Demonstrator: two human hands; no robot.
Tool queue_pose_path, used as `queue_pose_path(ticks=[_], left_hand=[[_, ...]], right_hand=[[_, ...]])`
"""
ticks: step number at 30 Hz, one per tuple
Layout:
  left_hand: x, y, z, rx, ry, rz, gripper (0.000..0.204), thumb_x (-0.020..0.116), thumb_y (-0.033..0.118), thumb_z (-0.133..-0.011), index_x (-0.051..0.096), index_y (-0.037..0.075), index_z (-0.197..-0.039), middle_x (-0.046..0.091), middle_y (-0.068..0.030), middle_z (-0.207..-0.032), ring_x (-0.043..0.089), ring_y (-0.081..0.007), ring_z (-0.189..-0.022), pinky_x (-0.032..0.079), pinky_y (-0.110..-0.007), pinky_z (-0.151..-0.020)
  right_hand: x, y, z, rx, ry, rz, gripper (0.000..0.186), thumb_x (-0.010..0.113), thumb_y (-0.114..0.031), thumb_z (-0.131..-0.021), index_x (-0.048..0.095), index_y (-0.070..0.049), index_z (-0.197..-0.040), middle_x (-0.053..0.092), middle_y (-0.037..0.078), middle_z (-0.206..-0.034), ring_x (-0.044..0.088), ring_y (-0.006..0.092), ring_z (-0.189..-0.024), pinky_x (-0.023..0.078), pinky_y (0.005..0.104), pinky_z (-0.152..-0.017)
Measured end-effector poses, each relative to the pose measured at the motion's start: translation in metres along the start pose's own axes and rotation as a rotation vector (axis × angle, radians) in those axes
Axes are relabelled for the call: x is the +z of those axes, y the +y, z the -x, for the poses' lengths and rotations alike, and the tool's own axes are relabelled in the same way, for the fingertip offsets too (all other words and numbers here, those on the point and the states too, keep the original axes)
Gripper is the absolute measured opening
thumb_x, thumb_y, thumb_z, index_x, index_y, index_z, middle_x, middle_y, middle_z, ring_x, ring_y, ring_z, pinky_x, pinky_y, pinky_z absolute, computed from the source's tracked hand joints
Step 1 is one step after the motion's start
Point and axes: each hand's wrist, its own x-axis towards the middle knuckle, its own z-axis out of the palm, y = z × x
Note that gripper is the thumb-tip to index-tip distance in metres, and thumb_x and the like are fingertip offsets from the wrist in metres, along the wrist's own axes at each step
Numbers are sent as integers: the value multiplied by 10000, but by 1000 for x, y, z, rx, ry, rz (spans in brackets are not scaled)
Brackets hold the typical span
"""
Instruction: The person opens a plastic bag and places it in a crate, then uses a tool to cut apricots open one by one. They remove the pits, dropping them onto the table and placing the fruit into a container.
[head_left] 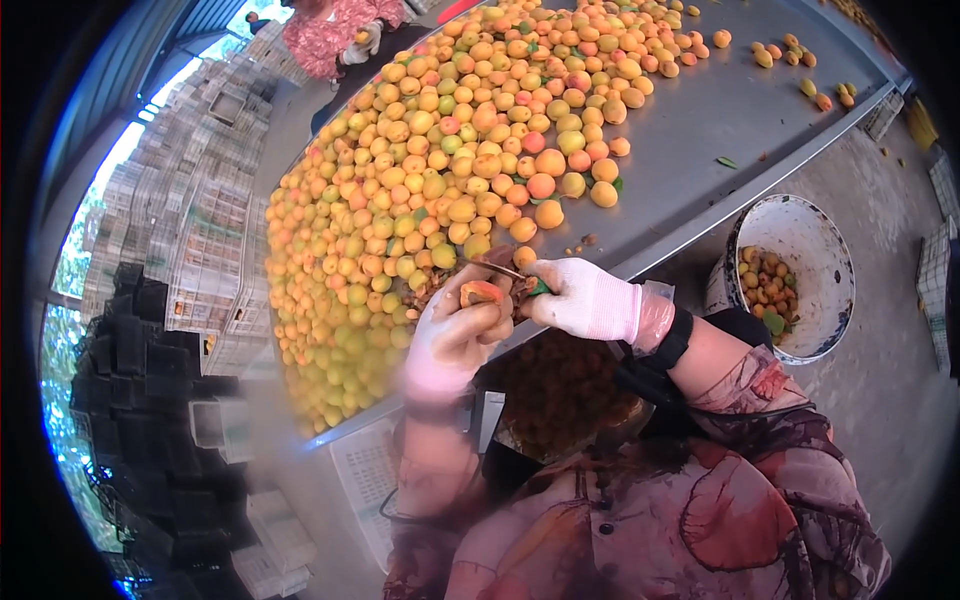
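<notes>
My left hand (450,335), in a pale glove, is closed around a cut apricot (482,292) whose orange-red side shows between the fingers. Close beside it my right hand (582,298), gloved too, grips a small knife (540,286) by its green handle. The thin blade reaches left, over my left fingers. Both hands are just above the near edge of a metal table (672,165). Right behind them spreads a large pile of yellow and orange apricots (440,190). My left fingers partly hide the fruit, so I cannot tell how far it is cut.
On the floor at right stands a white bucket (838,270) with apricots inside. Below the table edge sits a shadowed container of dark fruit (570,395). A white crate (362,470) lies lower left, near stacked black crates (150,400). Across the table another person (330,40) works.
</notes>
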Motion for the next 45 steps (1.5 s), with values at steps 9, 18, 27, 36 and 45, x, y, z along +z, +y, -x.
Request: queue_pose_path(ticks=[9,18,27,36,45], left_hand=[[16,1,5,41,47,-59,593,554,-11,-830,425,-76,-1405,501,-39,-1007,434,-94,-770,345,-217,-649],[0,-9,2,131,271,-50,244,612,29,-896,606,-35,-1132,573,-25,-1056,510,-79,-859,397,-213,-727],[-6,-17,13,358,223,-634,197,542,-63,-906,640,-36,-1075,548,-79,-1146,566,-136,-900,485,-266,-736],[-4,-17,17,205,275,-205,168,562,70,-968,627,-34,-1082,572,-26,-1002,514,-111,-845,407,-239,-708],[2,-1,25,-16,265,34,105,552,55,-946,619,0,-1005,568,-21,-922,476,-98,-804,372,-226,-683]], right_hand=[[-6,8,-1,128,634,-261,321,552,-223,-910,565,43,-1090,649,169,-841,653,272,-771,517,354,-712],[-2,-5,8,-52,400,48,269,590,-190,-898,559,-2,-1088,674,208,-872,689,356,-848,531,384,-775],[14,0,5,-208,244,618,224,641,-229,-821,539,-73,-946,629,161,-744,647,384,-745,521,477,-652],[13,-1,1,-201,177,771,219,646,-235,-825,558,-91,-963,631,123,-807,659,343,-771,529,461,-658],[1,3,-4,-255,139,794,227,650,-245,-828,575,-97,-982,610,115,-851,654,329,-813,527,450,-686]])
